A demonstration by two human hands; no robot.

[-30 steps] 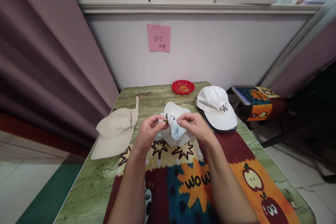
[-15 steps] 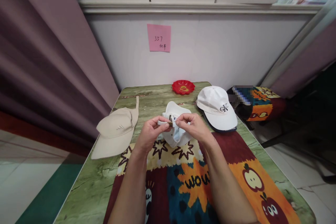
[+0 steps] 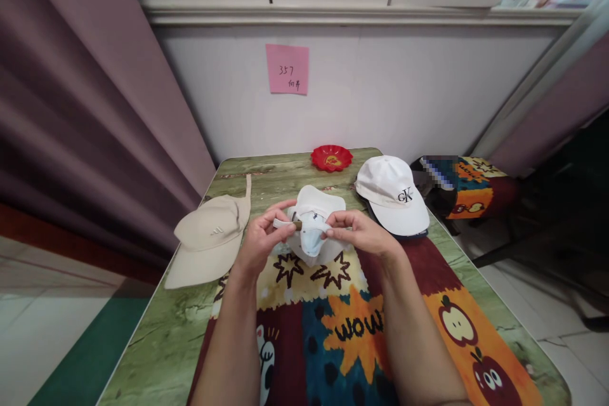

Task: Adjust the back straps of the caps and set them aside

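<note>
A white cap (image 3: 320, 198) lies between my hands with its inside and back facing me, its brim toward the wall. My left hand (image 3: 267, 233) pinches one side of the cap's back strap near a small dark buckle (image 3: 298, 226). My right hand (image 3: 358, 228) pinches the strap's other side. The strap (image 3: 314, 226) stretches between the two hands across the opening. A beige cap (image 3: 214, 231) with its strap end sticking up rests to the left of my left hand. Beyond my right hand sits another white cap (image 3: 392, 187) with black lettering, on top of a dark one.
A red scalloped dish (image 3: 332, 158) stands at the back of the green wood-patterned table (image 3: 157, 336). A colourful patterned cloth (image 3: 333, 355) covers the near part. The wall behind carries a pink note (image 3: 287, 69). A stool with similar cloth (image 3: 471, 187) is off to the right.
My hands have moved apart, the left one leftward and the right one slightly rightward. The strap is now spread wider between them, and more of the cap's inside shows.
</note>
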